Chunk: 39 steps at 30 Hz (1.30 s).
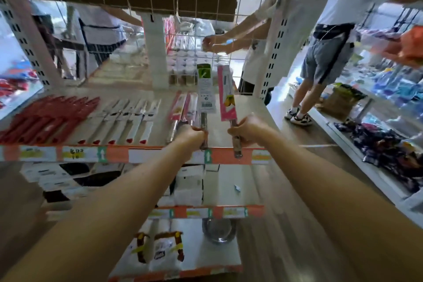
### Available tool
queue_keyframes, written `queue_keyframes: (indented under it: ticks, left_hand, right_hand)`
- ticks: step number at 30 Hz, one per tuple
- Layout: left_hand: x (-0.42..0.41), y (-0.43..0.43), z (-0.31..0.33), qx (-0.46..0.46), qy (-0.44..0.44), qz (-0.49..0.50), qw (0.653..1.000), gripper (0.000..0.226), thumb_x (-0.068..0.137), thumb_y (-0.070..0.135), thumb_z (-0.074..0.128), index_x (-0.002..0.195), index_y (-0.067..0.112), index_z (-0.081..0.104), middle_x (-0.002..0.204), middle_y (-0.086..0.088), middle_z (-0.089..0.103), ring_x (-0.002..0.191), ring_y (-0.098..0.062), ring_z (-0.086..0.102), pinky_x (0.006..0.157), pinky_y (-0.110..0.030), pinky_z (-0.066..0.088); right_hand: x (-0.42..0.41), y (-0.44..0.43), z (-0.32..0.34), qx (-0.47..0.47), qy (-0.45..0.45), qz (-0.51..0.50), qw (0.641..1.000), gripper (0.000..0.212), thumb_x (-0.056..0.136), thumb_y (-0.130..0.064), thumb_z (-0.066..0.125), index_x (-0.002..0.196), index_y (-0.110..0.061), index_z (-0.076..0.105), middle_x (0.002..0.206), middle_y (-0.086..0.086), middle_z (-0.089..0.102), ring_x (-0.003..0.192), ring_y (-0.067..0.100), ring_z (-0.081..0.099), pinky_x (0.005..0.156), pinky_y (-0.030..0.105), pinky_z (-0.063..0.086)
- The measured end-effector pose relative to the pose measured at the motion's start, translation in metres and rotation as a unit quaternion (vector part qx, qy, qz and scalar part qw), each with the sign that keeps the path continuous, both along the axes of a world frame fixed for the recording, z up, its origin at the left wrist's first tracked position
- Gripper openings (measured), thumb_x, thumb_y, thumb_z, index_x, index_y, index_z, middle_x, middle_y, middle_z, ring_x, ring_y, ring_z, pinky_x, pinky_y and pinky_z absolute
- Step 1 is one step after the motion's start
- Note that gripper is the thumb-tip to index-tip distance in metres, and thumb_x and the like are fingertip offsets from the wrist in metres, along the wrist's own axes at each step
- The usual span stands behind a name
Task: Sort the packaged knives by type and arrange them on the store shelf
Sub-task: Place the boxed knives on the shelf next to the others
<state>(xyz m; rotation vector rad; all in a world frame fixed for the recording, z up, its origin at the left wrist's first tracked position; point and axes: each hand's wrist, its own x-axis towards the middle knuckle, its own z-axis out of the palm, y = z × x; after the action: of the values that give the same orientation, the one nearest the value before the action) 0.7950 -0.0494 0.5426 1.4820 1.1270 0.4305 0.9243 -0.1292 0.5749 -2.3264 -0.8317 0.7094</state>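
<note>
2 bare forearms reach forward over the lower shelves. On the bottom shelf lie brown-handled packaged items [160, 247] and a metal bowl [218, 230]. The next shelf up holds white and black packs [68, 178].

At the orange-edged front of the knife shelf [142, 154], the left grip [193, 136] is curled round the handle of a knife in a white card with a green top [206, 89]. The right grip [248, 131] is curled round the handle of a knife in a pink sleeve [226, 96]. Both knives stand nearly upright, blades up, side by side but apart, above the right part of the shelf. The butt of each handle sticks out below its fist.

On the shelf board, just left of the left grip, lie a few pink-sleeved knives [180, 107]. Further left is a row of white-packed knives [128, 119] with red marks at the near end, and at the far left a row of red-packed knives [50, 117]. All lie with handles toward the front edge.

Behind the shelf stands a wire grid panel [206, 30]. Beyond it another person's hands [212, 43] reach over white goods. A person in grey shorts [325, 62] stands in the aisle at the right.
</note>
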Motion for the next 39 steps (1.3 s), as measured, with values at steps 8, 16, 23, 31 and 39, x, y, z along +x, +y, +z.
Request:
queue_keyframes:
  ticks: [8, 16, 23, 31, 39]
  left_hand:
    - [0.005, 0.015, 0.003, -0.050, 0.024, 0.050, 0.997, 0.015, 0.089, 0.005, 0.059, 0.076, 0.000, 0.053, 0.073, -0.014, 0.055, 0.065, -0.023, 0.055, 0.077, -0.038, 0.053]
    - [-0.004, 0.023, 0.015, -0.028, 0.040, 0.015, 0.999, 0.021, 0.086, 0.005, 0.060, 0.102, -0.007, 0.055, 0.084, -0.017, 0.056, 0.082, -0.032, 0.062, 0.086, -0.042, 0.055]
    - [0.016, 0.014, 0.016, 0.005, 0.063, -0.016, 0.998, 0.016, 0.088, 0.011, 0.061, 0.076, 0.007, 0.050, 0.077, -0.012, 0.057, 0.081, -0.028, 0.064, 0.083, -0.040, 0.057]
    - [0.056, -0.010, 0.013, 0.004, 0.091, -0.079, 0.993, 0.019, 0.087, 0.015, 0.063, 0.080, 0.004, 0.050, 0.089, -0.016, 0.062, 0.084, -0.026, 0.064, 0.087, -0.038, 0.056]
    - [0.080, -0.022, 0.006, 0.019, 0.114, -0.091, 0.989, 0.019, 0.088, 0.018, 0.062, 0.085, 0.001, 0.054, 0.097, -0.016, 0.066, 0.069, -0.017, 0.059, 0.067, -0.028, 0.055]
  right_hand:
    - [0.008, 0.026, 0.004, -0.022, 0.050, 0.024, 0.998, 0.026, 0.083, -0.022, 0.071, 0.099, -0.004, 0.060, 0.075, 0.008, 0.061, 0.058, 0.015, 0.058, 0.053, 0.023, 0.054]
    - [-0.003, 0.031, 0.013, -0.027, 0.063, 0.014, 0.998, 0.034, 0.084, -0.017, 0.070, 0.110, 0.003, 0.058, 0.072, 0.008, 0.060, 0.056, 0.014, 0.059, 0.037, 0.019, 0.050]
    - [0.017, 0.003, 0.022, -0.036, 0.036, -0.029, 0.998, 0.023, 0.085, -0.020, 0.070, 0.099, -0.004, 0.061, 0.071, 0.006, 0.060, 0.055, 0.013, 0.059, 0.034, 0.015, 0.047]
    - [0.048, -0.031, 0.014, -0.027, 0.007, -0.091, 0.995, 0.022, 0.081, -0.022, 0.073, 0.086, -0.006, 0.059, 0.075, 0.007, 0.063, 0.057, 0.014, 0.062, 0.048, 0.022, 0.050]
    - [0.066, -0.049, 0.005, -0.028, -0.027, -0.105, 0.994, 0.026, 0.078, -0.028, 0.075, 0.073, -0.010, 0.057, 0.083, 0.010, 0.069, 0.080, 0.021, 0.070, 0.084, 0.036, 0.057]
